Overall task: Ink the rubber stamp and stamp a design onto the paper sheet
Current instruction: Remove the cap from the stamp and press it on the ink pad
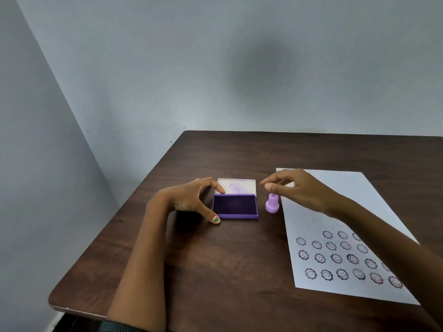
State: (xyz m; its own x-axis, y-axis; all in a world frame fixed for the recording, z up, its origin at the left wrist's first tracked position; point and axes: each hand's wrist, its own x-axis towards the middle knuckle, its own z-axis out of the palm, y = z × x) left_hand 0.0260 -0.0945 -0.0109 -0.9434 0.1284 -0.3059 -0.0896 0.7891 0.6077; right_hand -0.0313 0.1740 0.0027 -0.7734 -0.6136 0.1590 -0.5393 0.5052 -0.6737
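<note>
A purple ink pad point(235, 205) lies open on the dark wooden table point(215, 264), its pale lid point(237, 186) folded back. My left hand point(191, 200) rests at the pad's left side, forefinger on the hinge corner and thumb at the front corner, fingers spread. A small lilac rubber stamp point(272, 203) stands upright just right of the pad. My right hand point(294, 188) hovers above the stamp with thumb and fingers apart, not touching it. The white paper sheet point(345, 202) lies to the right, with several rows of smiley flower prints point(335, 258) on its near half.
The table stands in a corner against grey walls. Its left edge point(79, 271) runs diagonally and its near left corner is rounded. My right forearm crosses over the sheet's right edge.
</note>
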